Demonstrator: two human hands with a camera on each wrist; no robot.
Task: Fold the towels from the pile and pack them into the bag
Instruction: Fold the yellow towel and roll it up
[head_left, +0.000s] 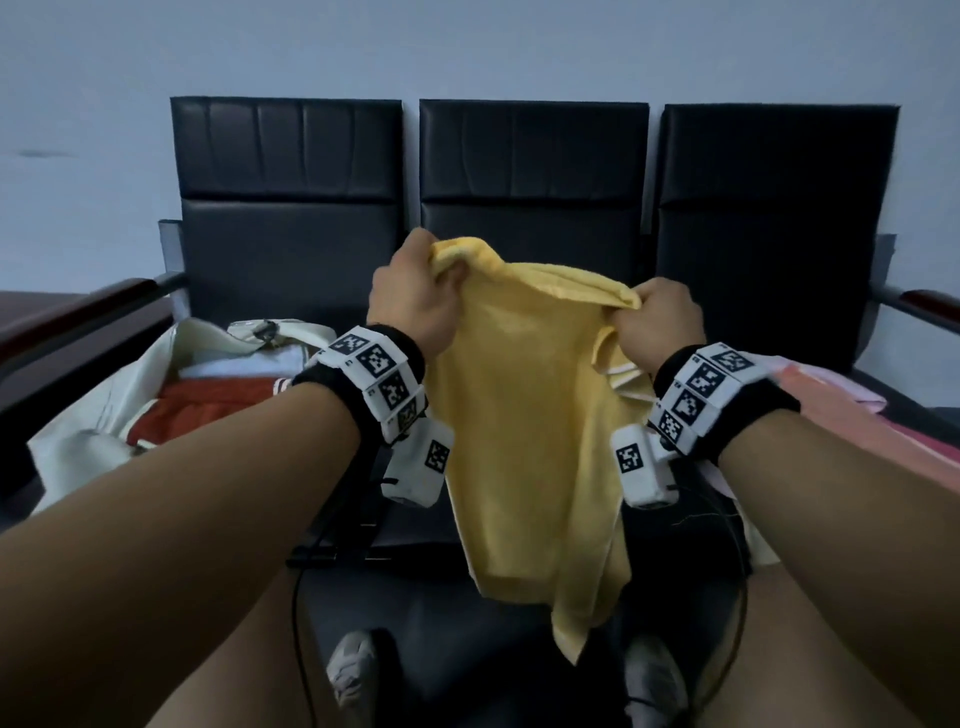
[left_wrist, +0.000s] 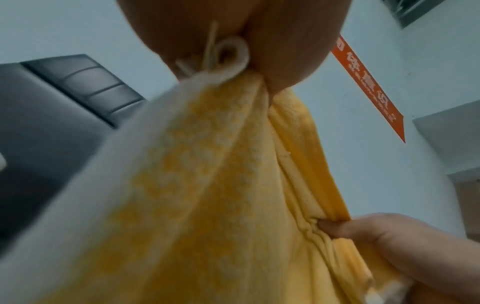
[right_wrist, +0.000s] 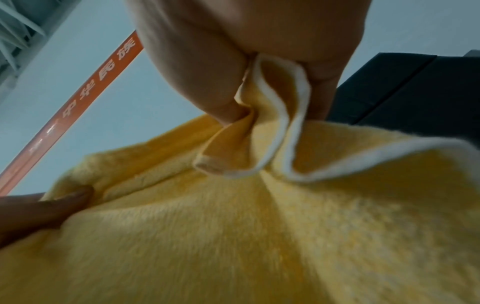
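left hand (head_left: 415, 301) and right hand (head_left: 657, 325) each gripped the top edge of the yellow towel (head_left: 524, 441), held up over the seats (head_left: 519, 587). the open bag (head_left: 93, 415) lay to the left.

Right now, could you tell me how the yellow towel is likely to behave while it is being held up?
Probably floppy: the yellow towel hangs in loose folds from the left hand and right hand. Likely light, since pinches at its edge carry it. Its fuzzy pile suggests it will not slip easily.
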